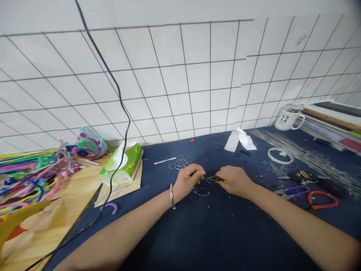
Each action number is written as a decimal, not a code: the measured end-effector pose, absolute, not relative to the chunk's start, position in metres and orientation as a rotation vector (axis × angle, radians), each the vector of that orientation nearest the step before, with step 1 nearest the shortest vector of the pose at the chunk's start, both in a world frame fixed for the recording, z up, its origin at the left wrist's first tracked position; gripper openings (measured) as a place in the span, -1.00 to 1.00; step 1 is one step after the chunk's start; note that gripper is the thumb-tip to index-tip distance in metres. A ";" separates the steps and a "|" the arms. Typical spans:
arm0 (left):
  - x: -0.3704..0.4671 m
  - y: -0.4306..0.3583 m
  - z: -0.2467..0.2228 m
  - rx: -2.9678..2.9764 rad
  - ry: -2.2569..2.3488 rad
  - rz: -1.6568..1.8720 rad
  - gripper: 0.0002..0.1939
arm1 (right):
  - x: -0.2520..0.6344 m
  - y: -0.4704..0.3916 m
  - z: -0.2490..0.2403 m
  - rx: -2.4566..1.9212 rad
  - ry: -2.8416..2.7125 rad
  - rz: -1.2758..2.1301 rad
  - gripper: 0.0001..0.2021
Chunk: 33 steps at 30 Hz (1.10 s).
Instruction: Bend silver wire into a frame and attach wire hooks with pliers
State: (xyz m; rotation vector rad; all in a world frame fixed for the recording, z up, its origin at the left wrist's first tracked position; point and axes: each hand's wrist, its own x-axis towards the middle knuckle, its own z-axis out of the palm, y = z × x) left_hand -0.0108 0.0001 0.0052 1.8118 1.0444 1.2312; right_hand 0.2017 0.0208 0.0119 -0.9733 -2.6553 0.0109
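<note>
My left hand (187,181), with a silver bangle (172,196) on its wrist, pinches a piece of thin wire (203,194). The wire curls in a loop below the fingertips. My right hand (236,181) is closed round small pliers (213,178) with a bit of yellow handle showing. The jaws point left and reach close to my left fingertips; whether they grip the wire is too small to tell. Just behind my left hand lies a tangle of fine wire (181,162), with a thin silvery strip (165,160) to its left.
Purple-handled scissors (299,191), a red-handled tool (323,199), a wire coil (280,155) and straight wires (296,148) lie right. A white mug (287,119) stands behind. Left are a tissue pack (122,162), pipe cleaners (50,169), a yellow glue gun (22,218) and a black cable (120,94).
</note>
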 end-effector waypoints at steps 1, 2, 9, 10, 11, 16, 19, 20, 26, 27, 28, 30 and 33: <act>-0.011 -0.001 0.006 1.838 1.060 1.251 -0.82 | 0.201 0.021 0.012 -0.988 -2.650 0.031 -0.82; -0.011 -0.001 0.007 1.872 1.073 1.265 -0.83 | 0.201 0.020 0.012 -1.001 -2.647 0.047 -0.82; -0.016 -0.002 0.008 2.122 1.123 1.340 -0.86 | 0.199 0.022 0.007 -1.080 -2.611 0.170 -0.76; -0.016 -0.002 0.008 2.133 1.129 1.341 -0.86 | 0.199 0.022 0.007 -1.086 -2.609 0.181 -0.75; -0.016 -0.002 0.008 2.140 1.134 1.339 -0.86 | 0.199 0.022 0.007 -1.092 -2.609 0.188 -0.75; -0.017 0.003 0.006 2.091 1.138 1.266 -0.85 | 0.198 0.021 0.008 -1.132 -2.615 0.182 -0.74; -0.017 0.008 0.005 1.968 1.112 1.183 -0.84 | 0.198 0.022 0.007 -1.171 -2.601 0.167 -0.73; -0.017 0.010 0.004 1.920 1.088 1.162 -0.85 | 0.198 0.023 0.006 -1.184 -2.594 0.164 -0.73; -0.014 0.015 0.002 1.717 0.909 1.091 -0.79 | 0.200 0.027 0.002 -1.237 -2.569 0.210 -0.73; -0.014 0.016 0.002 1.702 0.900 1.089 -0.78 | 0.200 0.027 0.002 -1.241 -2.566 0.224 -0.73; -0.014 0.017 0.001 1.691 0.896 1.092 -0.78 | 0.200 0.027 0.001 -1.246 -2.563 0.239 -0.73; -0.015 0.018 0.000 1.676 0.895 1.102 -0.77 | 0.200 0.028 0.001 -1.255 -2.559 0.272 -0.73; -0.016 0.019 -0.002 1.677 0.904 1.115 -0.76 | 0.200 0.028 0.001 -1.265 -2.552 0.302 -0.72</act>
